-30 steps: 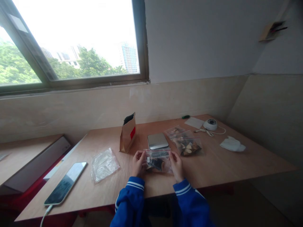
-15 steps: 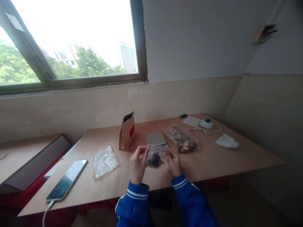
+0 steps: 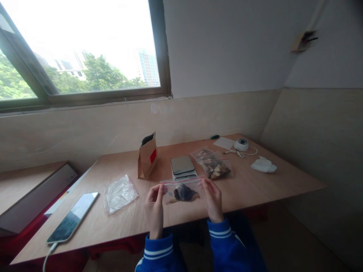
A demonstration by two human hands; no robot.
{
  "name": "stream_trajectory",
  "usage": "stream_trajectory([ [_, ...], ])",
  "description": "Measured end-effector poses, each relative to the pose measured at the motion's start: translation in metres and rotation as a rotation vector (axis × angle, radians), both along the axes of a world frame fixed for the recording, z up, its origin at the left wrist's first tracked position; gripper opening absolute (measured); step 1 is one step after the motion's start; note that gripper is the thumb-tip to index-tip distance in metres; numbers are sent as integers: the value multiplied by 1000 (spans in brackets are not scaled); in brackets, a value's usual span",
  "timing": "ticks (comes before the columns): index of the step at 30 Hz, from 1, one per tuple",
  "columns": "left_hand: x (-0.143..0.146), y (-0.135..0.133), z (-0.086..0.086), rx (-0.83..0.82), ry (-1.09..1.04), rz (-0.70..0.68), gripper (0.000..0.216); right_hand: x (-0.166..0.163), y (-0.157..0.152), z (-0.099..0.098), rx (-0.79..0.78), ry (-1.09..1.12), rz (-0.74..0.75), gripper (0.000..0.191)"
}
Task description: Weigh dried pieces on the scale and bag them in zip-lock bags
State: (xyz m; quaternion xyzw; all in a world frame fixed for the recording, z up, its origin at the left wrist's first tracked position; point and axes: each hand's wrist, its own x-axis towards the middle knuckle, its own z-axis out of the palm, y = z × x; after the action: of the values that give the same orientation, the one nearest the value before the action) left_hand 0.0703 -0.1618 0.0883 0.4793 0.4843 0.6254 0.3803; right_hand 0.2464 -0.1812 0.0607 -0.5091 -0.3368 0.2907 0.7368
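- While held above the table (image 3: 255, 189), clear zip bag (image 3: 183, 192): red seal strip, dark dried pieces inside.
- Left hand (image 3: 154, 206) pinches its left edge; right hand (image 3: 213, 199) its right.

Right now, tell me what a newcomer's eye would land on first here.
First, the clear zip bag with dark pieces inside, held up by its top corners between the left hand and the right hand near the front edge of the wooden table. Behind it stand a brown paper bag with a red label and a small scale. Far left lies a phone on a cable.
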Motion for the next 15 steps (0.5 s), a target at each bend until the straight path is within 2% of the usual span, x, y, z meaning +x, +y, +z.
stream_trajectory([
  [6,9,-14,-5,-21,31,-30,34,12,-12,-7,-15,-1,-84,31],
  [11,15,-20,-4,4,74,-1,33,11,-14,0,30,28,-115,28],
  [15,13,-19,-5,15,109,70,33,4,-12,-4,37,7,-107,28],
])
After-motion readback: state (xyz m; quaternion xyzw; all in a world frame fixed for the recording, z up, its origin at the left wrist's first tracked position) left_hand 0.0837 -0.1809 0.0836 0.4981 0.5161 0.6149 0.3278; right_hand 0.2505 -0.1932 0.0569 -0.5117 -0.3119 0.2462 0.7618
